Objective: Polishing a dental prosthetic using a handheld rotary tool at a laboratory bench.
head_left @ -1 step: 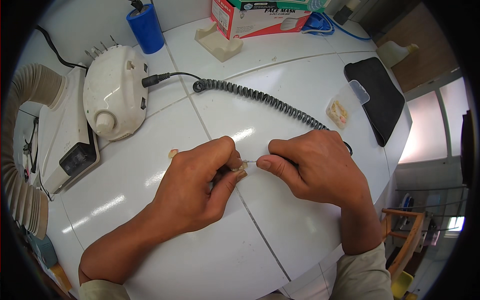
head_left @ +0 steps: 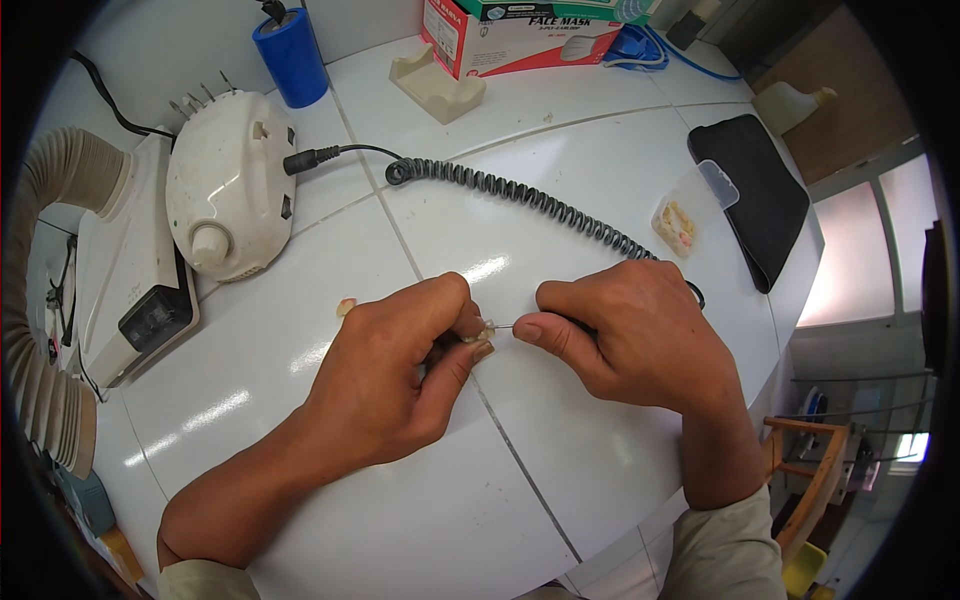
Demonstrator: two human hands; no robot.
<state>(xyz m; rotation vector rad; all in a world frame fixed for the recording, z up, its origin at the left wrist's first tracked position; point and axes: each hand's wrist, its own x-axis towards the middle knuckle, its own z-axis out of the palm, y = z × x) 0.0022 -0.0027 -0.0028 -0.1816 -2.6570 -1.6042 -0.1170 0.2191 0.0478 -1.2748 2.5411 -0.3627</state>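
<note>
My left hand (head_left: 400, 370) pinches a small pale, translucent piece (head_left: 483, 332) near the middle of the white tiled worktop (head_left: 540, 450). My right hand (head_left: 630, 340) grips a handpiece, mostly hidden by my fingers, whose thin metal bit (head_left: 502, 326) points left and meets the piece. A black coiled cord (head_left: 525, 195) runs from a white control unit (head_left: 225, 190) toward my right hand. A small pinkish chip (head_left: 347, 306) lies left of my left hand. A clear lidded box (head_left: 678, 226) with small pale pieces sits beyond my right hand.
A white machine (head_left: 130, 280) with a corrugated hose (head_left: 45, 200) stands at left. Behind are a blue cylinder (head_left: 290, 65), a beige holder (head_left: 435, 90) and mask boxes (head_left: 520, 45). A black pouch (head_left: 755, 215) lies right, beside the worktop's edge; a wooden stool (head_left: 810, 475) stands below.
</note>
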